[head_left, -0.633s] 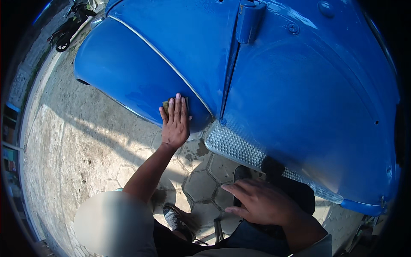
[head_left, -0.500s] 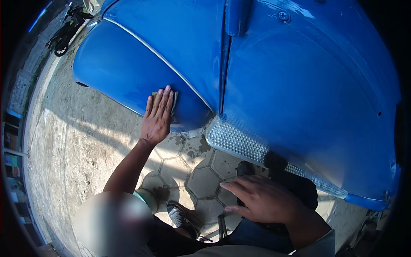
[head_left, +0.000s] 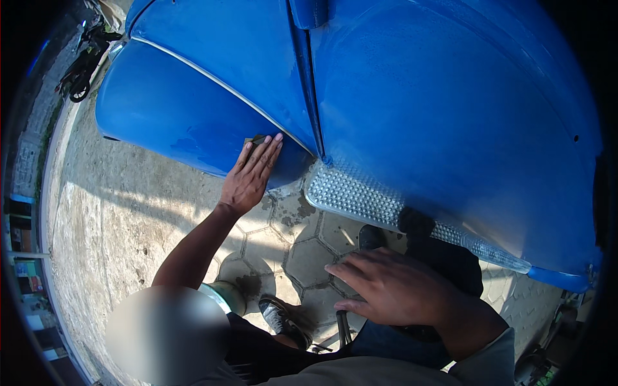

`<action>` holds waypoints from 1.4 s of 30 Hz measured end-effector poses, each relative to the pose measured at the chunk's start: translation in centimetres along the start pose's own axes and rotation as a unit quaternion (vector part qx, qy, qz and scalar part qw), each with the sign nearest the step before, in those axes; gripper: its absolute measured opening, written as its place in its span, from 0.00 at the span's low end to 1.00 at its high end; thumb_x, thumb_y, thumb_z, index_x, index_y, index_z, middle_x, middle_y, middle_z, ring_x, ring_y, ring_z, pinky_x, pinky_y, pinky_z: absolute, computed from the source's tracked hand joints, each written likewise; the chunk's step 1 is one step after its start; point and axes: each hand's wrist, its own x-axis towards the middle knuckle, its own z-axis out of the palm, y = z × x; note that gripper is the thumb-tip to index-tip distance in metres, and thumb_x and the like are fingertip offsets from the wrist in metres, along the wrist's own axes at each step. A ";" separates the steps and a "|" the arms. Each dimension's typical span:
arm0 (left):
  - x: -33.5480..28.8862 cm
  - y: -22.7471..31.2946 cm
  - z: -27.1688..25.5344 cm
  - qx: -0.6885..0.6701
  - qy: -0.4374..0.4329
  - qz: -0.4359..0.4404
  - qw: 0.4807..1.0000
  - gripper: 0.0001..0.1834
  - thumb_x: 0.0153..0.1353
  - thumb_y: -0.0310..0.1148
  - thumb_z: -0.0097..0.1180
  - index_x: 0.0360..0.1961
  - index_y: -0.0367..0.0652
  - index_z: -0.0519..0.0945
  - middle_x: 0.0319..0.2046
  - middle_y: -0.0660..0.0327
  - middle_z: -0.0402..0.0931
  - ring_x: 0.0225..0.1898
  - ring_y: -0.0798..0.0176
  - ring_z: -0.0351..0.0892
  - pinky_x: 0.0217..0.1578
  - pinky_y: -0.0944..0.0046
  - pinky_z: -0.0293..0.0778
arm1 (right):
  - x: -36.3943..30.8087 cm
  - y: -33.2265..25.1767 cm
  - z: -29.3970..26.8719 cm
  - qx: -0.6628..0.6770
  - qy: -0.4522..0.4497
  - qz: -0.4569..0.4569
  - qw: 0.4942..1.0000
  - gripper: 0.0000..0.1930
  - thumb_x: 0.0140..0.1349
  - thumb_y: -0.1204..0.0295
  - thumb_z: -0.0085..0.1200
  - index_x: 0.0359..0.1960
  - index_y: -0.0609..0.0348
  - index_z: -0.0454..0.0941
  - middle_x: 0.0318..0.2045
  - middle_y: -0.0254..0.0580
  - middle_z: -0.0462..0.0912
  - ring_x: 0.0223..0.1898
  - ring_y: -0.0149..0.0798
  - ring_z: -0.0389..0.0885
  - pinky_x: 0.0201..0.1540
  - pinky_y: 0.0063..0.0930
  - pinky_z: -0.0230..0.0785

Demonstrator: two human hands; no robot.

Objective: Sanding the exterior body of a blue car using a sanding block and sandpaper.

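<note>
The left hand (head_left: 246,184) is pressing a thin, olive-brown pad (head_left: 257,138) against a rounded, blue-painted fender (head_left: 180,106), its fingers lying straight and flat over it. Those fingers are covering most of the pad, only a small edge is showing, and the thumb is hiding from view. The right hand (head_left: 399,293) is hanging over the person's lap, its thumb standing wide of its fingers; its palm is facing away, so what lies beneath is impossible to tell.

A pale, blurred round patch (head_left: 168,338) is masking the lower left and cutting off the left forearm. It is also overlapping a pale-green, round bucket (head_left: 228,297). A dark shape (head_left: 447,260) beyond the right hand is blocking part of a silver, dimpled running board (head_left: 354,196).

A large blue panel (head_left: 444,122) is running out at the top. A grey-and-black shoe (head_left: 281,321) is resting on grey hexagonal paving (head_left: 310,264), and a black motorbike (head_left: 87,59) is standing far left.
</note>
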 end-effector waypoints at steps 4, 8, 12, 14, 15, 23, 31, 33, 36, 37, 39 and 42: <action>-1.8 -3.9 -3.7 -0.008 0.020 -0.022 1.000 0.43 0.78 0.25 0.45 0.93 0.40 0.53 0.94 0.58 0.47 0.94 0.50 0.46 0.91 0.43 0.43 | -0.3 0.0 -0.1 -0.011 0.021 -0.006 1.000 0.31 0.79 0.51 0.64 0.71 0.62 0.77 0.60 0.55 0.86 0.64 0.57 0.86 0.72 0.52 0.74; -3.2 -3.3 -1.1 -0.009 -0.023 0.065 0.998 0.43 0.78 0.26 0.46 0.93 0.42 0.54 0.94 0.59 0.47 0.93 0.51 0.48 0.91 0.44 0.45 | -0.2 -0.3 0.1 -0.027 0.026 -0.018 0.999 0.31 0.80 0.51 0.63 0.71 0.62 0.77 0.59 0.54 0.86 0.63 0.56 0.86 0.70 0.52 0.76; -3.5 0.9 3.9 0.027 -0.042 0.081 0.995 0.42 0.79 0.29 0.46 0.93 0.41 0.54 0.94 0.58 0.48 0.93 0.53 0.50 0.91 0.47 0.46 | -0.6 -0.2 -0.2 -0.016 0.014 -0.007 1.000 0.30 0.80 0.51 0.63 0.71 0.62 0.78 0.59 0.54 0.86 0.63 0.57 0.87 0.70 0.52 0.76; -3.6 2.5 4.7 -0.023 -0.058 0.102 0.993 0.41 0.80 0.32 0.47 0.92 0.39 0.56 0.94 0.55 0.49 0.93 0.53 0.50 0.91 0.47 0.46 | -0.2 -0.4 -0.1 -0.020 0.018 -0.011 1.000 0.30 0.80 0.51 0.63 0.70 0.61 0.78 0.59 0.55 0.86 0.63 0.57 0.87 0.69 0.53 0.76; -3.9 3.5 4.8 -0.059 -0.058 0.122 0.989 0.40 0.80 0.32 0.48 0.91 0.38 0.57 0.93 0.54 0.51 0.92 0.51 0.51 0.91 0.46 0.47 | -0.1 -0.4 0.0 -0.025 0.018 -0.011 0.999 0.30 0.80 0.51 0.63 0.70 0.61 0.78 0.59 0.55 0.86 0.63 0.57 0.87 0.69 0.53 0.76; -7.5 5.1 -8.4 -0.457 -0.054 -0.089 0.884 0.25 0.88 0.31 0.54 0.81 0.42 0.73 0.71 0.50 0.77 0.69 0.46 0.83 0.70 0.50 0.81 | 1.3 -0.4 -0.5 -0.023 0.121 0.016 0.992 0.31 0.79 0.57 0.66 0.76 0.63 0.75 0.63 0.58 0.84 0.64 0.61 0.86 0.69 0.53 0.77; -9.9 8.9 -20.7 -0.777 -0.005 -0.314 0.545 0.16 0.85 0.39 0.66 0.63 0.42 0.81 0.55 0.64 0.85 0.52 0.73 0.81 0.54 0.65 0.78 | 4.5 -3.3 0.9 0.418 0.122 -0.036 0.900 0.37 0.77 0.68 0.73 0.81 0.63 0.65 0.69 0.57 0.79 0.66 0.44 0.87 0.68 0.41 0.82; -10.4 9.9 -19.1 -0.829 0.042 -0.293 0.474 0.16 0.85 0.37 0.66 0.65 0.42 0.81 0.53 0.65 0.84 0.53 0.72 0.82 0.54 0.64 0.79 | 5.5 -2.3 3.0 0.453 0.148 -0.066 0.877 0.32 0.77 0.74 0.72 0.76 0.64 0.68 0.65 0.53 0.81 0.63 0.37 0.87 0.65 0.35 0.83; -11.6 10.3 -17.7 -0.809 0.048 -0.308 0.498 0.15 0.85 0.35 0.65 0.65 0.40 0.81 0.54 0.62 0.84 0.53 0.71 0.83 0.57 0.62 0.80 | 5.9 -2.5 4.5 0.429 0.219 -0.004 0.876 0.23 0.77 0.76 0.70 0.66 0.66 0.73 0.54 0.46 0.87 0.59 0.33 0.86 0.62 0.32 0.81; -11.8 10.4 -17.6 -0.792 0.062 -0.317 0.519 0.15 0.86 0.34 0.64 0.66 0.39 0.81 0.56 0.61 0.84 0.53 0.70 0.84 0.58 0.62 0.81 | 6.0 -2.0 4.8 0.420 0.213 -0.003 0.882 0.23 0.77 0.76 0.70 0.66 0.66 0.73 0.54 0.46 0.87 0.59 0.33 0.86 0.62 0.32 0.81; -12.9 9.0 -17.6 -0.748 0.050 -0.314 0.583 0.19 0.85 0.36 0.64 0.68 0.39 0.80 0.57 0.55 0.85 0.55 0.61 0.89 0.60 0.56 0.83 | 6.3 -0.7 4.7 0.319 0.242 -0.002 0.916 0.22 0.76 0.77 0.70 0.65 0.65 0.74 0.51 0.44 0.86 0.55 0.31 0.86 0.60 0.33 0.80; -15.1 6.0 -18.6 -0.504 0.025 -0.283 0.816 0.24 0.83 0.39 0.63 0.73 0.40 0.77 0.62 0.44 0.84 0.59 0.40 0.89 0.64 0.44 0.83 | 9.5 -2.9 0.9 0.154 0.253 -0.054 0.954 0.24 0.73 0.78 0.69 0.68 0.63 0.77 0.49 0.42 0.84 0.48 0.36 0.86 0.56 0.34 0.79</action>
